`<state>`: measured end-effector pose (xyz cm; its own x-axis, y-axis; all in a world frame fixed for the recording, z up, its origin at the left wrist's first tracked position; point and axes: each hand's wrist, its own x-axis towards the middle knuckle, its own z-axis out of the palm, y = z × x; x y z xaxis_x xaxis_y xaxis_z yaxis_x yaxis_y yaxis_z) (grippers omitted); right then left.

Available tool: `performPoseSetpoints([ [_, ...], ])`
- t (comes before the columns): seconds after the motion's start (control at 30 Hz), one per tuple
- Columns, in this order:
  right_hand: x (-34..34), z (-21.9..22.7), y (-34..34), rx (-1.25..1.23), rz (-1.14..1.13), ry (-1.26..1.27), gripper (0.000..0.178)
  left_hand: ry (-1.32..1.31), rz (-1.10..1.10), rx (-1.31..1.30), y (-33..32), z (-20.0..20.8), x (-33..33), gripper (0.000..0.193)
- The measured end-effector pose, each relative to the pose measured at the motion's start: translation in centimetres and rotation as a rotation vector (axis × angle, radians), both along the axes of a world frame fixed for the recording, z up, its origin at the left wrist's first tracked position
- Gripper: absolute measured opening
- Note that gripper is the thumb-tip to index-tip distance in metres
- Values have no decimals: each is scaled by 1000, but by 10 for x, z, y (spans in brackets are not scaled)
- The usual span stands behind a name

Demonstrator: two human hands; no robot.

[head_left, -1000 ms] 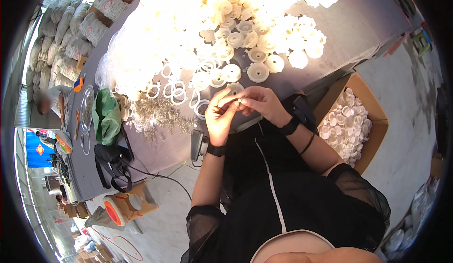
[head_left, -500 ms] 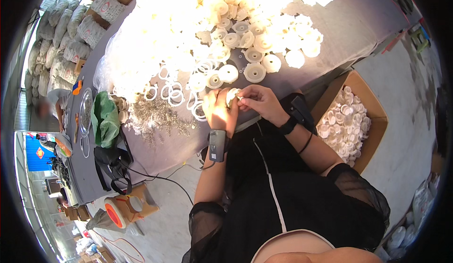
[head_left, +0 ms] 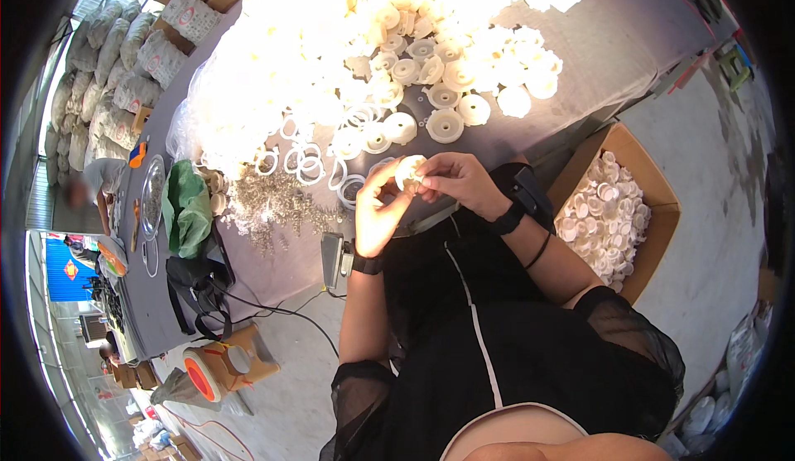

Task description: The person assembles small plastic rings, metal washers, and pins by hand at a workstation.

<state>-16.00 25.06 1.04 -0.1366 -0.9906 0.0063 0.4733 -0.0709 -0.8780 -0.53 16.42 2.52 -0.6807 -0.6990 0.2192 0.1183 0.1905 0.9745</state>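
Between my two hands, at the near edge of the table, is a small round white plastic part (head_left: pixel 409 175). My left hand (head_left: pixel 379 213) grips it from the left, thumb and fingers closed on its rim. From the right, the fingertips of my right hand (head_left: pixel 460 181) pinch its side; whether they hold anything smaller is hidden. Just beyond my hands lie round white plastic caps (head_left: pixel 445 126) with a hole in the middle. Several white rings (head_left: pixel 309 170) lie to the left of them, beside a heap of small metal springs (head_left: pixel 269 204).
A big pile of white parts (head_left: pixel 397 39), glaring in sunlight, covers the far table. To my right a cardboard box (head_left: pixel 662 213) holds many white pieces. A green bag (head_left: pixel 186 208) and a black bag (head_left: pixel 195 287) are at the left, with a cable (head_left: pixel 281 310) hanging near my left arm.
My left hand has turned over, so its thumb side now faces up and the white part shows more fully between my hands. My right hand has barely moved.
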Motion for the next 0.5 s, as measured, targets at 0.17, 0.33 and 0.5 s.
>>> performPoseSetpoints([
  [0.17,2,-4,2,-1,-30,81,19,-81,14,-89,9,12,4,39],
  [0.33,9,3,2,6,-306,395,28,0,-17,18,13,12,9,38],
  [0.5,2,-2,1,-16,30,-14,36,64,-106,118,17,9,10,44],
])
